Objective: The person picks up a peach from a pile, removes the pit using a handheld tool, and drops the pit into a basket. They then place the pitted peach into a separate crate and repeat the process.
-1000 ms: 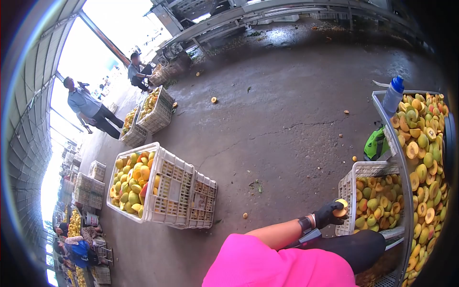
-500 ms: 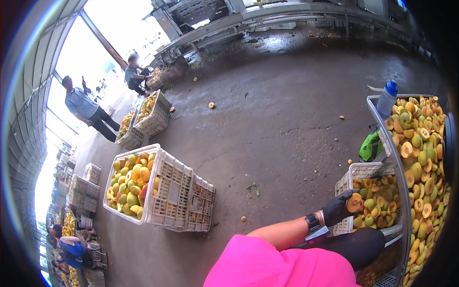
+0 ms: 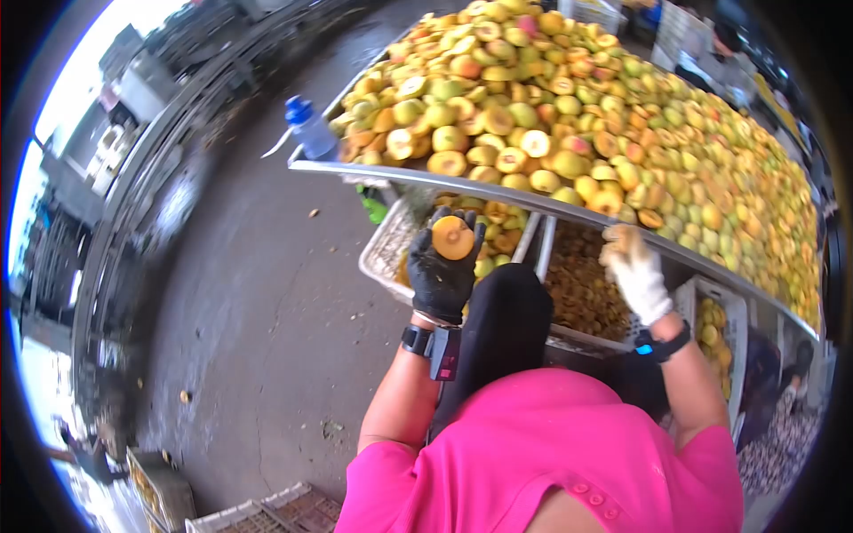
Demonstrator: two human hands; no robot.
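My left hand (image 3: 442, 275), in a black glove, holds a halved yellow peach (image 3: 453, 237) with its cut face up. It is raised over a white crate (image 3: 387, 259) of peach halves. My right hand (image 3: 638, 275), in a white glove stained brown at the fingers, is closed just below the metal table edge (image 3: 569, 211). Whether something small is in it I cannot tell. Beneath it sits a bin of brown pits or scraps (image 3: 582, 284). A large heap of peach halves (image 3: 533, 115) covers the table in front of me.
A blue-capped bottle (image 3: 311, 131) stands at the table's left corner, with a green bag (image 3: 373, 204) below. Another crate of peaches (image 3: 713, 338) is at my right. A person (image 3: 715, 67) sits beyond the heap. More crates (image 3: 267, 513) stand on the floor at lower left.
My view has swung right, from the floor and stacked crates to the table. My right hand has come into view. My left hand still holds the peach half, now with its palm turned up.
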